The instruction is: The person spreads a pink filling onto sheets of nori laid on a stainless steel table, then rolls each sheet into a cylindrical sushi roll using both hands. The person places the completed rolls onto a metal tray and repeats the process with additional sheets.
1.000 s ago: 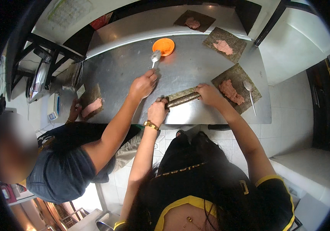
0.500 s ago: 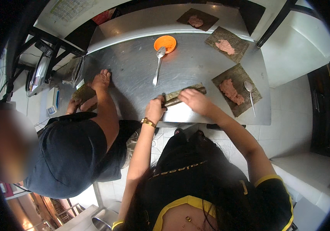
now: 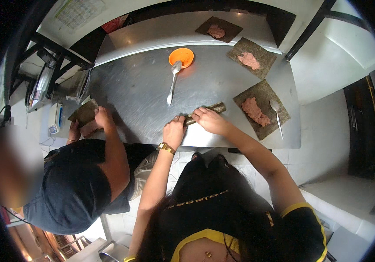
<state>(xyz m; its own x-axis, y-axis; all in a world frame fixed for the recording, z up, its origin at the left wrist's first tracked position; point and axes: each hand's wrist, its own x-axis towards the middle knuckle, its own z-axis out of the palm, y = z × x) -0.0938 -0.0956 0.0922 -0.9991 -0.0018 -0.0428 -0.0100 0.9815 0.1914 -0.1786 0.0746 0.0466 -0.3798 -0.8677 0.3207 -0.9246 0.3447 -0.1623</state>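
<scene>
A dark green nori roll (image 3: 217,108) lies slantwise near the front edge of the metal table (image 3: 139,83). My left hand (image 3: 174,131), with a gold watch at its wrist, grips the roll's left end. Curled over the middle of the same roll are the fingers of my right hand (image 3: 208,119). The roll's right end sticks out past them. Right of it lies a flat nori sheet (image 3: 264,94) bearing a strip of pink paste (image 3: 255,112) and a metal spoon (image 3: 277,115).
Two more nori sheets (image 3: 266,56) (image 3: 205,26) with pink paste lie at the far right. An orange bowl (image 3: 183,52) stands mid-table, a second spoon (image 3: 172,85) leaning on it. At left, a co-worker's hands hold a nori sheet (image 3: 82,110) over paste, beside a scale (image 3: 55,118).
The nori around my roll has become narrower and rounder, and my right fingers have curled over it, shifting left. The co-worker's far hand has drawn back toward the body. The view has shifted slightly.
</scene>
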